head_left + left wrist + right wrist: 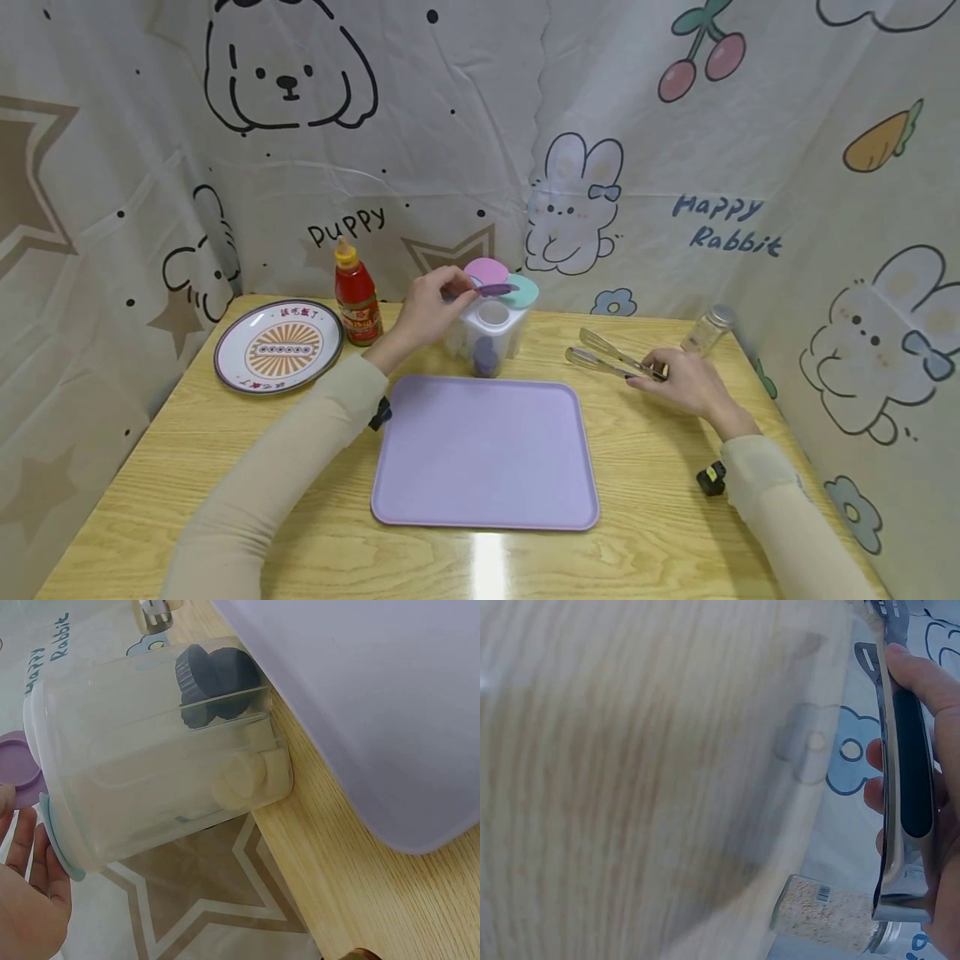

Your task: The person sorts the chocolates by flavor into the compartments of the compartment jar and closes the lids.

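— Fingers first: what is each hand doing?

— Left hand [431,304] pinches the purple lid [497,290] of the clear container [489,333], lifting it off one compartment. Right hand [686,379] has its fingers curled round the handle of the metal tongs [607,354], which lie low over the tabletop [660,533] to the right of the purple tray [483,450].

— Where does the container stand?

— Just behind the tray's far edge, beside the red sauce bottle [356,293]. Dark round pieces [214,682] sit in one compartment, pale ones [238,782] in another.

— How far along does it look?

— Early, I'd judge — one lid is raised, the pink and teal lids are flipped up, yet nothing lies on the tray or the plate [277,346], and the tongs hold nothing. Picking pieces out seems left to do.
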Demonstrator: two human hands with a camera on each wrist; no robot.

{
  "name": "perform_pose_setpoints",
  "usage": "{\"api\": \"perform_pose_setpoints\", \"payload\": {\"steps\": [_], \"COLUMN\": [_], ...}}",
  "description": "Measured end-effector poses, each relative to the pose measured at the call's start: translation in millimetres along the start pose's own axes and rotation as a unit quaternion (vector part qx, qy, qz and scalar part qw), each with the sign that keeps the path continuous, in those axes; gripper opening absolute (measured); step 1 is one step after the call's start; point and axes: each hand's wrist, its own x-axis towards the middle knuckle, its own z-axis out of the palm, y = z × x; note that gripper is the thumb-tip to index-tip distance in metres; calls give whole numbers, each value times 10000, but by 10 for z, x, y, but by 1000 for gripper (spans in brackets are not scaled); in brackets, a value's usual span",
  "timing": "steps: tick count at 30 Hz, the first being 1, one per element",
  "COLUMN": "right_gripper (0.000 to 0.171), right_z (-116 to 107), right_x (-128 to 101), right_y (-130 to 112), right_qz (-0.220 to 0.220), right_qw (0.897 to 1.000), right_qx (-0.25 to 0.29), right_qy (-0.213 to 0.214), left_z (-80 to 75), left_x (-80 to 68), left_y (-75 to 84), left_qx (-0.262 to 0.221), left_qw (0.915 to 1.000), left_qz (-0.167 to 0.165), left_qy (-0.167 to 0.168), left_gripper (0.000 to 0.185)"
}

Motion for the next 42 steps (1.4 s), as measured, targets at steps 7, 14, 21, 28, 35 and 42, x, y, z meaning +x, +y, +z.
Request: {"api": "perform_pose_setpoints", "payload": {"steps": [7,14,21,28,35,42], "right_gripper": [50,51,46,45,46,41], "right_z": [66,93,146,153,-4,-245], "right_x": [12,11,36,39,108,323], "right_y": [21,27,71,76,-38,-454], "right_qz": [199,231,182,100,-58,-568], "right_qw": [9997,9988,9980,9976,9987,9961], "right_qx": [72,215,331,354,342,667], "right_qy": [-136,-370,-506,-585,-384,63], "left_z": [0,6,3,10,12,8], "left_x": [0,5,-4,3,4,-2], "left_y": [-6,-18,-11,-7,-8,-7], "left_qx": [-8,-32,-49,-39,-63,-43], "left_qw": [10000,10000,10000,10000,9999,10000], "left_qz": [51,67,31,43,79,64], "left_qy": [0,1,33,42,44,44], "left_gripper": [10,10,9,9,9,10]}}
